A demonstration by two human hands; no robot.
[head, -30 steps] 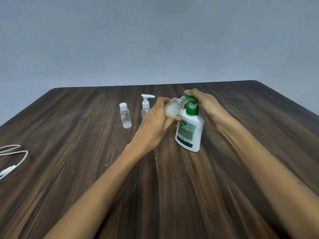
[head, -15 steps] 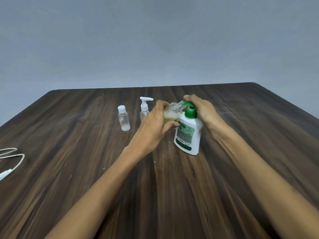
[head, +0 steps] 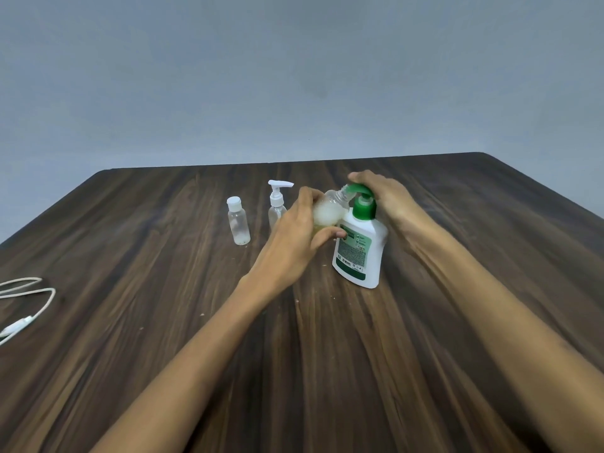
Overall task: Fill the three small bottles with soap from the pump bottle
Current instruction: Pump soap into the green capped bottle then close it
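Green pump [head: 359, 191] under my pressing right hand [head: 387, 199], I grip the tilted small bottle [head: 328, 210] in my left hand [head: 299, 235], keeping its mouth snug at the spout.

Left hand [head: 295, 232] curled in a grip; right hand [head: 387, 199] pressing down.

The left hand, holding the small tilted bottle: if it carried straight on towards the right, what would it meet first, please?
Most likely the pump bottle: the left hand already has its small bottle against the green spout, though depth is uncertain.
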